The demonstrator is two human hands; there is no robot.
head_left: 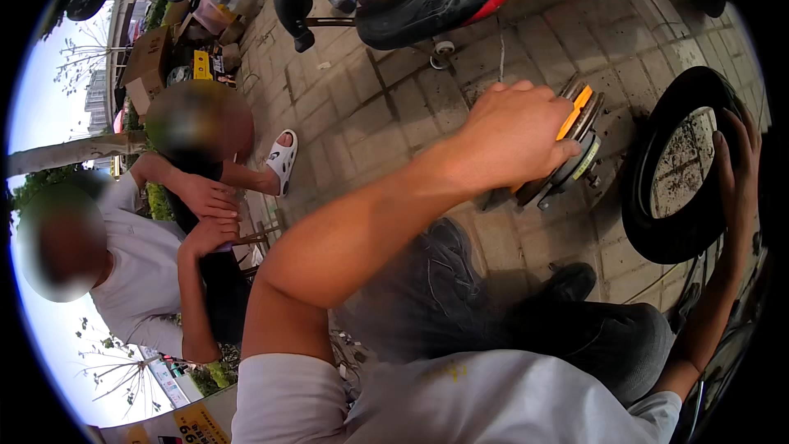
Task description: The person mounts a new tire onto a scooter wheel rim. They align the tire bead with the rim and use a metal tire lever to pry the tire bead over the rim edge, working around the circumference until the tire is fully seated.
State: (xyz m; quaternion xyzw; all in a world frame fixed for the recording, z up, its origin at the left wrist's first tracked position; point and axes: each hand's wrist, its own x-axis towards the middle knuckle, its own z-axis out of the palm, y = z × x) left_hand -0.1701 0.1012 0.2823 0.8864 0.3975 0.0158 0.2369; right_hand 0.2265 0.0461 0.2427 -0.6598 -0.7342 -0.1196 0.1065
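My left hand [519, 133] reaches across in front of me, fingers closed on a layered dark metal part with a yellow strip [579, 107]. Its thumb presses the near side of that part, and the palm hides much of it. A grey round piece [579, 163] shows on its lower side, close to the paving. To the right stands a black tire [645, 189], tilted, with bare ground showing through its opening. My right hand [740, 156] lies along the tire's right side, fingers stretched out and the thumb over its inner edge.
A black and red scooter [460, 0] stands across the top. At left sits a person in a white shirt [148, 255], a white sandal [282, 163] resting on brick paving [337, 123]. Cardboard boxes [148, 66] are piled at upper left. Dark crumbs lie around the tire.
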